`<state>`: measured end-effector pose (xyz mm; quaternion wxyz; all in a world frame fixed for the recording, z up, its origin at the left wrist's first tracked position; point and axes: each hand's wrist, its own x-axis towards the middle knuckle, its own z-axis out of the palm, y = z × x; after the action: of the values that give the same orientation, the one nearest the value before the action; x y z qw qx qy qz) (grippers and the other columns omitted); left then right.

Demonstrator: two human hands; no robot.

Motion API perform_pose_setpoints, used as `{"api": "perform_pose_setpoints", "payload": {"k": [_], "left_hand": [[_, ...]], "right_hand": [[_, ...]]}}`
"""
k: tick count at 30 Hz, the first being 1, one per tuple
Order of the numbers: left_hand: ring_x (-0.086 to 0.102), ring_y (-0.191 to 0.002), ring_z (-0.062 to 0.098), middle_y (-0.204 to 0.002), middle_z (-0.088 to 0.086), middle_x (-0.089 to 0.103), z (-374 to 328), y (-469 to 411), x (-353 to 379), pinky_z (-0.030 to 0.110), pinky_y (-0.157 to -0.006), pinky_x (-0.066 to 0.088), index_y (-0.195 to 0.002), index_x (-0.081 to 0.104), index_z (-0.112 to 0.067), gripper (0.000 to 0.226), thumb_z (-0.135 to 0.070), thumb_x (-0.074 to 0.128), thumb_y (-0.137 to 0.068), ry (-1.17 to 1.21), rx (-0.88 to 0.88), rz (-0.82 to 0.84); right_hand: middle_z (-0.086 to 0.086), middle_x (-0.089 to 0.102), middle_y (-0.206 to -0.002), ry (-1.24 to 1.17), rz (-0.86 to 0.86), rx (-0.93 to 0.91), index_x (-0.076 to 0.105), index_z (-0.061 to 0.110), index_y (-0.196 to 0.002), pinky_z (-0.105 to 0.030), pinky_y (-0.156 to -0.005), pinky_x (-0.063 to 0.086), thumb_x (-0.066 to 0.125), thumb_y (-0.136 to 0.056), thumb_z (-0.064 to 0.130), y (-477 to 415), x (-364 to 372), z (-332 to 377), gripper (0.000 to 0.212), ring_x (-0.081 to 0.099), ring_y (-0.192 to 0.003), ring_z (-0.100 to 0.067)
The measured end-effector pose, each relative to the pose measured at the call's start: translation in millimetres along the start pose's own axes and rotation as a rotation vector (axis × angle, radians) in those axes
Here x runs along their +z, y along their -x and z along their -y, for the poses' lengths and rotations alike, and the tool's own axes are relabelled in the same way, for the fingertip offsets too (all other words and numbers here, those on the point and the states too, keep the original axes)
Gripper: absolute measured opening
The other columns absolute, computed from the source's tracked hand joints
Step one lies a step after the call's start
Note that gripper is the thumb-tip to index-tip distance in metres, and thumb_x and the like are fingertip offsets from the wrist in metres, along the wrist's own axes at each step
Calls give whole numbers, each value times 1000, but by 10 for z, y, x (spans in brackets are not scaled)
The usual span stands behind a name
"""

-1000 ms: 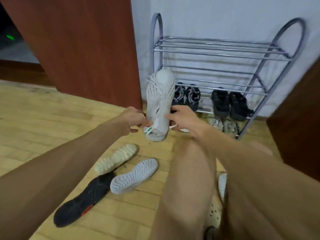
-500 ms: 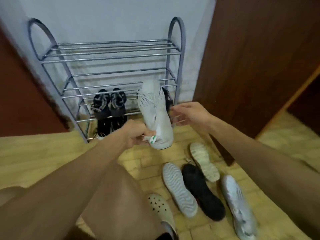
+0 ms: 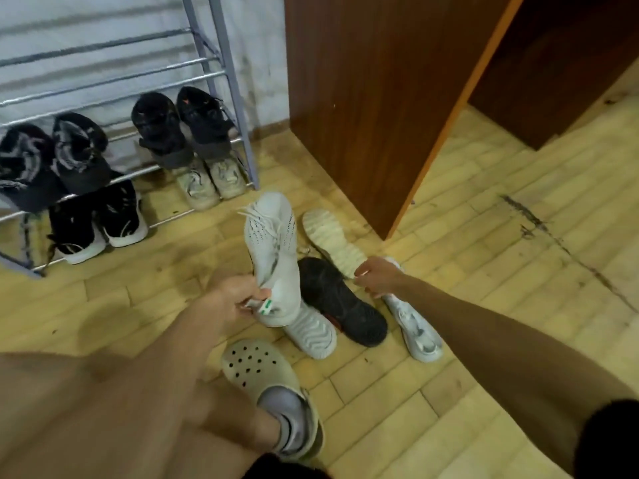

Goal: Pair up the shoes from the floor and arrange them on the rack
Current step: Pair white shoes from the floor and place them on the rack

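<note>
My left hand (image 3: 238, 300) grips the heel of a white knit sneaker (image 3: 273, 250), holding it toe-up just above the floor. My right hand (image 3: 378, 276) is down on a second white sneaker (image 3: 413, 323) lying on the floor, fingers curled over its heel end. Between them lie a black shoe (image 3: 342, 302) sole-up, a white shoe (image 3: 311, 335) sole-up partly under the held sneaker, and a cream shoe (image 3: 332, 236) sole-up. The metal rack (image 3: 224, 46) stands at the upper left.
The rack holds two dark pairs (image 3: 166, 129) on a middle shelf, with a black-and-white pair (image 3: 100, 219) and a cream pair (image 3: 211, 181) at the bottom. A brown wooden panel (image 3: 363, 98) stands right of the rack. My foot in a perforated clog (image 3: 256, 368) is in front.
My head has turned down and right toward the floor shoes. My right hand left the held sneaker and dropped onto the white sneaker on the floor. The left hand kept its grip, lower.
</note>
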<state>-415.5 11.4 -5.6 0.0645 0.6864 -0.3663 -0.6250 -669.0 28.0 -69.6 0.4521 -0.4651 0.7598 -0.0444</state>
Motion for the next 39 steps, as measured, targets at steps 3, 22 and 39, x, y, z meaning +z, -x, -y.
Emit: {"api": "perform_pose_setpoints", "payload": {"k": [3, 22, 39], "left_hand": [[52, -62, 17, -73, 7, 57, 66, -16, 56, 18, -33, 47, -97, 55, -4, 13, 6, 56, -89, -35, 1, 5], [65, -66, 22, -76, 12, 69, 22, 105, 651, 40, -73, 58, -92, 66, 2, 20, 5, 74, -74, -165, 74, 50], [64, -76, 26, -82, 14, 66, 24, 120, 596, 40, -69, 57, -87, 61, 0, 12, 6, 69, -79, -146, 40, 33]], "right_hand": [[-16, 63, -118, 108, 25, 44, 60, -1, -123, -40, -89, 54, 54, -92, 22, -7, 347, -284, 39, 64, -97, -27], [-18, 30, -144, -339, -274, 622, 29, 1, -145, -37, -94, 51, 72, -79, 46, 54, 718, -1694, 90, 56, -101, -31], [-17, 57, -116, -606, -113, 576, 53, -7, -122, -43, -80, 58, 76, -79, 12, 191, 647, -1701, 52, 60, -93, -33]]}}
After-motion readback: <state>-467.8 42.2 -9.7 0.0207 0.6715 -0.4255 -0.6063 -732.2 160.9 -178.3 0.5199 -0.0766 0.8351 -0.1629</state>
